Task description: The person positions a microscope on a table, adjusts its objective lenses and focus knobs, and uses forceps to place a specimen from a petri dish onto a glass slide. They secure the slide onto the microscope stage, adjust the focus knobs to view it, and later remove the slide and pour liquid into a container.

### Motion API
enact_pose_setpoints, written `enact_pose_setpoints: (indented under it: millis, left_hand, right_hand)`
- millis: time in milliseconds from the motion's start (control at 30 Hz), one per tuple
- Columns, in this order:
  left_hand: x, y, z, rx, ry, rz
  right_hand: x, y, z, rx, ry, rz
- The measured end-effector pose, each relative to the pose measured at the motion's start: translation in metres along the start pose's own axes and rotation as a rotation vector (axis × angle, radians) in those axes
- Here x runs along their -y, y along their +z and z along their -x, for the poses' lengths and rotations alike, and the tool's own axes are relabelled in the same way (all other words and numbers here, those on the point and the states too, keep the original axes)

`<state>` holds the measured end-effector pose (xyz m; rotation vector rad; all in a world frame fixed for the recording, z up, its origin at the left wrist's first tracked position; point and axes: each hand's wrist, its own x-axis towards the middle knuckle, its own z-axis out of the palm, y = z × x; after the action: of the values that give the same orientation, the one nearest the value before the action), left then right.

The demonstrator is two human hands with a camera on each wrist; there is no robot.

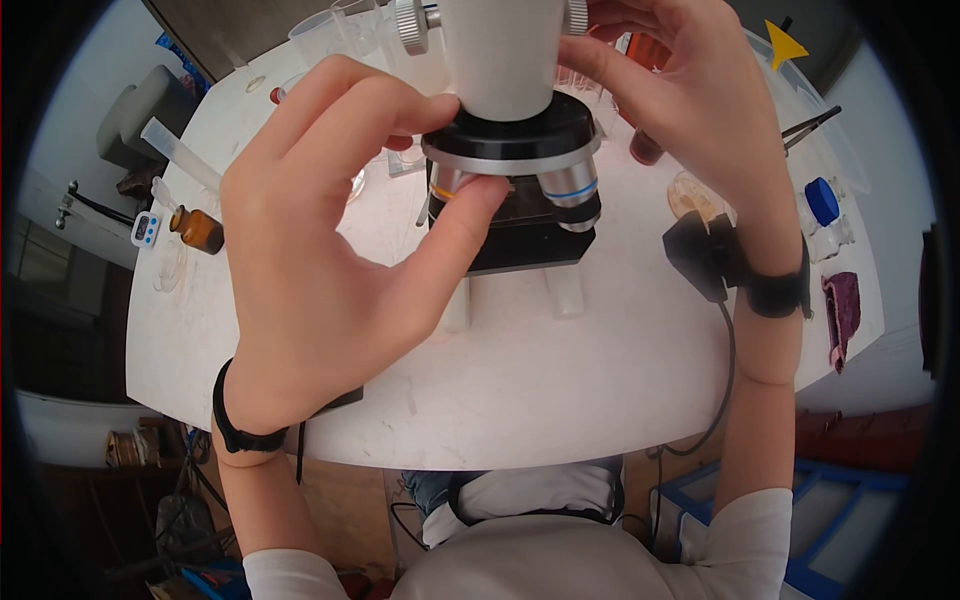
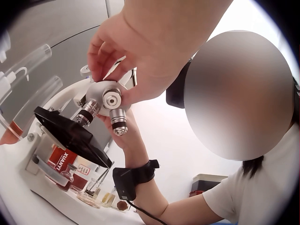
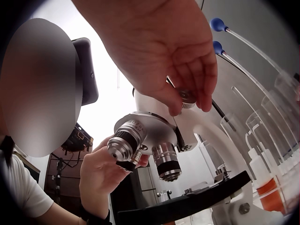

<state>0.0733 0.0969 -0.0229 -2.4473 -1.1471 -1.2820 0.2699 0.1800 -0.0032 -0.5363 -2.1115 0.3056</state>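
Note:
A white microscope (image 1: 503, 60) stands in front of the person. Its black and silver nosepiece (image 1: 530, 130) carries several objective lenses (image 3: 166, 161), which hang over the black stage (image 3: 201, 199) in the right wrist view. The left hand (image 1: 310, 230) holds the nosepiece, with the thumb at the lenses on its near side and the fingers at its left edge. On the other side, the right hand (image 1: 700, 100) pinches the round focus knob (image 3: 188, 99) between thumb and fingers. In the left wrist view, one objective lens (image 2: 111, 99) faces the camera.
On the left of the white table (image 1: 560, 390) lie an amber bottle (image 1: 197, 230) and a small timer (image 1: 146, 229). At right are a petri dish (image 1: 690, 195), a blue-capped bottle (image 1: 822, 202) and a purple cloth (image 1: 841, 315). Clear beakers (image 1: 318, 38) stand at the back.

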Motion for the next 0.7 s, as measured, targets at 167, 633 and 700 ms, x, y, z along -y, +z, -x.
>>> enact_pose_setpoints:
  millis: [167, 633, 700]
  left_hand:
    - [-0.003, -0.003, -0.001, 0.036, -0.049, 0.018]
    - [0.018, -0.012, -0.006, 0.129, -0.021, 0.22]
    - [0.018, -0.013, -0.004, 0.121, -0.031, 0.298]
  right_hand:
    - [0.015, -0.002, 0.002, -0.012, 0.068, 0.038]
    - [0.014, -0.004, 0.001, 0.001, 0.069, 0.026]
    - [0.026, -0.007, -0.001, 0.024, 0.123, 0.067]
